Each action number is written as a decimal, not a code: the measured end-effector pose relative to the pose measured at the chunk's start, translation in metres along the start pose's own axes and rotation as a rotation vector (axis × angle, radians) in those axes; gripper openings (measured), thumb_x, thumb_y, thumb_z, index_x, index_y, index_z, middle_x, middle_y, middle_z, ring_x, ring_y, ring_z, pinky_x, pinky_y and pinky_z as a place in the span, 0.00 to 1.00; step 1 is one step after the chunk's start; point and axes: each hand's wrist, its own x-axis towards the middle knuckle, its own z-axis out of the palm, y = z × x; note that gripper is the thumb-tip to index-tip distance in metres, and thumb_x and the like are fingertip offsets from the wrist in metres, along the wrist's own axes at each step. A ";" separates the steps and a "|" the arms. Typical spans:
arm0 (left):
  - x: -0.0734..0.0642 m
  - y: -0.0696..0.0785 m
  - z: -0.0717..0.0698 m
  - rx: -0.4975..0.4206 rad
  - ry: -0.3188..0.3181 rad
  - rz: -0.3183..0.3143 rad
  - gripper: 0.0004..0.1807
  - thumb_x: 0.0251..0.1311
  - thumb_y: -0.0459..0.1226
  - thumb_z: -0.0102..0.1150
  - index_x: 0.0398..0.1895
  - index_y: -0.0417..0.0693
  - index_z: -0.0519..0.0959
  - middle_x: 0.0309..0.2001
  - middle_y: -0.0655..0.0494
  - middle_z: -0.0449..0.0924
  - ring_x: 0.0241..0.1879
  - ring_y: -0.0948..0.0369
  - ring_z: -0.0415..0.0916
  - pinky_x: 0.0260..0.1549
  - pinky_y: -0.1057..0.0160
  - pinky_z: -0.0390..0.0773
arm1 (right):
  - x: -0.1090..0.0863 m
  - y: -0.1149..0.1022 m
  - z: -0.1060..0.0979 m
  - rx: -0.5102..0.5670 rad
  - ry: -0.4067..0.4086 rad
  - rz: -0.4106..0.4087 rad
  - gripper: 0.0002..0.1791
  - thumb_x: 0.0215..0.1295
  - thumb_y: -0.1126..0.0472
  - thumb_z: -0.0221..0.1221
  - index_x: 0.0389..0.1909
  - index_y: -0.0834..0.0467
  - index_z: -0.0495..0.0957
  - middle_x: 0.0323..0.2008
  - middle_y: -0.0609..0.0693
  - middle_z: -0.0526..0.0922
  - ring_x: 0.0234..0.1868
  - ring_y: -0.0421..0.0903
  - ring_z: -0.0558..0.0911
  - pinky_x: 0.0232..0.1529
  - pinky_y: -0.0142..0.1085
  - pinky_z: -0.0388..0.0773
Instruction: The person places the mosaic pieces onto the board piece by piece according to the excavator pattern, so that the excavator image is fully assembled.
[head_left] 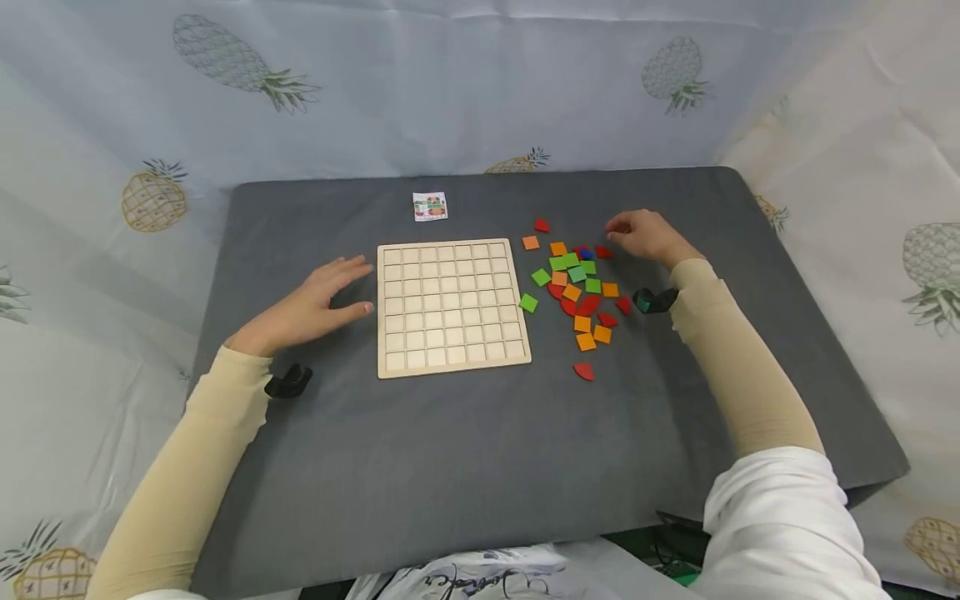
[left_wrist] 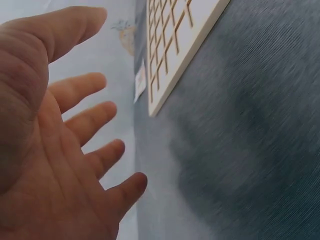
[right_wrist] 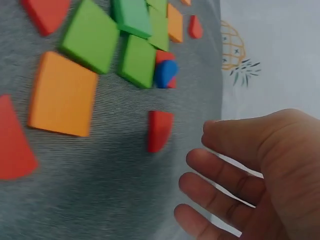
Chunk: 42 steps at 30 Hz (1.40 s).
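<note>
A square wooden grid board (head_left: 453,364) lies in the middle of the grey table. My left hand (head_left: 315,302) is held just left of the board, fingers spread and nothing in it; the left wrist view shows the bare palm (left_wrist: 55,185). On the right, my right hand (head_left: 647,236) hovers beside a scatter of coloured pieces, its fingers loosely bent and holding nothing. Nearest to it is a red quarter-round piece (right_wrist: 160,131). Around that lie green squares (right_wrist: 90,37), orange squares (right_wrist: 64,95), more red pieces (head_left: 589,305) and a small blue piece (right_wrist: 165,73).
A small printed card (head_left: 430,207) with a coloured grid pattern lies behind the board. One green square (head_left: 528,302) rests close to the board's right edge. A pineapple-print curtain (head_left: 450,92) hangs behind the grey table (head_left: 465,467).
</note>
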 end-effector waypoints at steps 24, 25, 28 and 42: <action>-0.006 0.033 0.037 0.214 -0.209 -0.142 0.54 0.59 0.52 0.69 0.83 0.52 0.49 0.83 0.44 0.33 0.81 0.38 0.30 0.74 0.30 0.36 | 0.002 0.003 0.032 0.210 0.172 0.013 0.21 0.77 0.50 0.54 0.57 0.62 0.75 0.56 0.63 0.78 0.53 0.59 0.76 0.58 0.55 0.74; -0.005 0.034 0.038 0.213 -0.206 -0.143 0.54 0.60 0.52 0.69 0.83 0.52 0.49 0.84 0.44 0.32 0.81 0.38 0.30 0.74 0.29 0.36 | 0.001 0.000 0.030 0.245 0.188 0.015 0.21 0.76 0.49 0.54 0.57 0.62 0.75 0.56 0.63 0.78 0.53 0.58 0.76 0.58 0.54 0.74; -0.003 0.035 0.039 0.210 -0.201 -0.138 0.54 0.60 0.52 0.69 0.83 0.52 0.49 0.84 0.44 0.32 0.81 0.38 0.29 0.74 0.29 0.35 | -0.001 -0.009 0.023 0.347 0.231 0.000 0.23 0.75 0.46 0.55 0.57 0.59 0.75 0.54 0.56 0.80 0.53 0.54 0.76 0.58 0.51 0.75; 0.003 0.034 0.044 0.191 -0.197 -0.134 0.54 0.60 0.52 0.70 0.83 0.53 0.49 0.84 0.45 0.32 0.82 0.39 0.29 0.74 0.29 0.34 | 0.018 -0.082 0.036 0.467 0.175 -0.214 0.18 0.75 0.50 0.57 0.57 0.57 0.80 0.52 0.55 0.83 0.51 0.59 0.78 0.49 0.48 0.77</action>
